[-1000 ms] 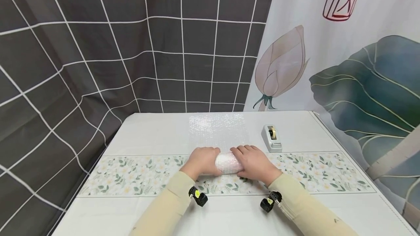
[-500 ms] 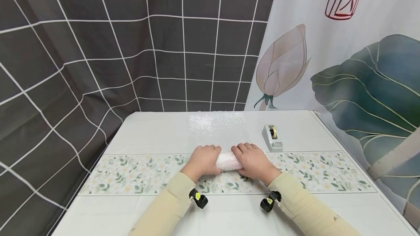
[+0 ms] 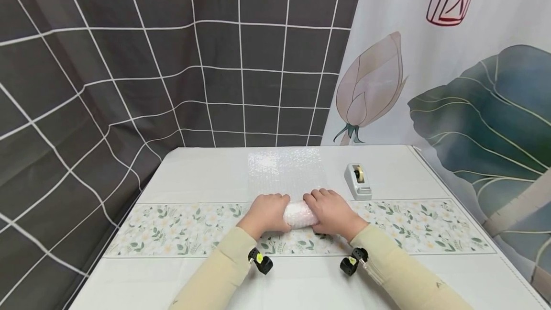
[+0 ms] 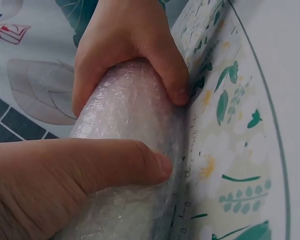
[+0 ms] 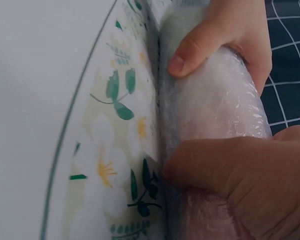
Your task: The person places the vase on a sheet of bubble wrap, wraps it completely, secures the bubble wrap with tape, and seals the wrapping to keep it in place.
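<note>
A cylindrical bundle [image 3: 299, 214], pale pink under layers of clear bubble wrap, lies crosswise over the flowered band of the table. My left hand [image 3: 268, 212] grips its left end, the thumb on the near side and the fingers over the top. At the other end my right hand [image 3: 331, 213] holds it the same way. In the left wrist view, the left thumb presses on the shiny wrapped surface [image 4: 125, 110]. What is inside is blurred by the film. From the bundle, a flat sheet of bubble wrap [image 3: 284, 169] stretches to the far table edge.
A white tape dispenser [image 3: 358, 182] with a roll of tape stands right of the sheet. The white table [image 3: 206, 176] carries a flowered strip [image 3: 172, 231]. Behind it hang a dark grid curtain [image 3: 215, 85] and a white curtain with a lotus print [image 3: 370, 85].
Both hands keep their grip on the bundle, which shifts only very slightly. The sheet and tape dispenser stay where they are.
</note>
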A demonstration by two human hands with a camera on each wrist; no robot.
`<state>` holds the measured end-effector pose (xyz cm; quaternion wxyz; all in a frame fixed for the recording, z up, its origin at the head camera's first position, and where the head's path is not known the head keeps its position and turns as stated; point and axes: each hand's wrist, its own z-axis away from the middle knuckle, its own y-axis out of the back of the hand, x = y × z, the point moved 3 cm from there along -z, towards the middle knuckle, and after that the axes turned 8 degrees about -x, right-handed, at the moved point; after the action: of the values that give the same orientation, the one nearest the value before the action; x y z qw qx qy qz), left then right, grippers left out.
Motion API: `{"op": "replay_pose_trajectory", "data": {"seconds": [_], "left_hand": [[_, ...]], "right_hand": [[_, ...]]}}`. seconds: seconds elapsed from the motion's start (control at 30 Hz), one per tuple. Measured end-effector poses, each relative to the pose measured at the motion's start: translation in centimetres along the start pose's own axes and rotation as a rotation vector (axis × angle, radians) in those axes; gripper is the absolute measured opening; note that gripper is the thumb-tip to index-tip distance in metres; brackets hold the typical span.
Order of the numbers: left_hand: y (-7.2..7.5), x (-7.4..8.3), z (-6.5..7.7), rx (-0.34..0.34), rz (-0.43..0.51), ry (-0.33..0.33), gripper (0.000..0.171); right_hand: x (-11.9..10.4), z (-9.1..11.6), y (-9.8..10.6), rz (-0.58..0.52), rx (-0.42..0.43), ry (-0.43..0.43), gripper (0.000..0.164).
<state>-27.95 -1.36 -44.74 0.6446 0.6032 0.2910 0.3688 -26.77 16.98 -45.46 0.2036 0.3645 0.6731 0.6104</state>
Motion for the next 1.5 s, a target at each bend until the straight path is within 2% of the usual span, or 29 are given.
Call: {"op": "replay_pose_trajectory", "data": {"seconds": [0.1,0.2,0.3,0.37,0.47,0.73,0.97,1.13,1.3,1.5], "left_hand": [[0.0,-0.3,0.0,-0.011,0.009,0.008,0.062],[0.1,-0.5,0.2,-0.005,-0.042,0.018,0.087],[0.4,-0.4,0.4,0.036,-0.12,0.012,0.106],[0.6,-0.2,0.6,0.072,-0.17,0.004,0.11],[0.5,0.3,1.0,0.104,-0.216,0.007,0.109],[-0.6,1.1,1.8,0.1,-0.246,0.06,0.101],[-1.1,0.9,1.6,0.133,-0.266,0.102,0.096],[-1.0,1.0,1.4,0.104,-0.257,0.124,0.091],[-1.0,0.9,1.2,0.097,-0.245,0.126,0.087],[-1.2,0.7,0.8,0.104,-0.235,0.122,0.077]], "right_hand": [[0.2,-0.5,0.0,-0.038,-0.041,0.002,0.064],[0.5,-0.9,0.1,-0.065,-0.105,-0.01,0.068],[0.7,-1.2,0.2,-0.091,-0.159,-0.026,0.071],[0.8,-1.4,0.4,-0.116,-0.186,-0.036,0.072],[0.8,-1.6,0.6,-0.163,-0.22,-0.049,0.071],[1.0,-2.1,0.8,-0.231,-0.339,-0.091,0.072],[1.4,-2.8,0.5,-0.367,-0.423,-0.108,0.052],[1.8,-3.0,0.2,-0.49,-0.509,-0.135,0.045],[2.3,-3.1,0.1,-0.57,-0.578,-0.192,0.046],[2.5,-3.0,0.1,-0.577,-0.581,-0.188,0.054]]}}
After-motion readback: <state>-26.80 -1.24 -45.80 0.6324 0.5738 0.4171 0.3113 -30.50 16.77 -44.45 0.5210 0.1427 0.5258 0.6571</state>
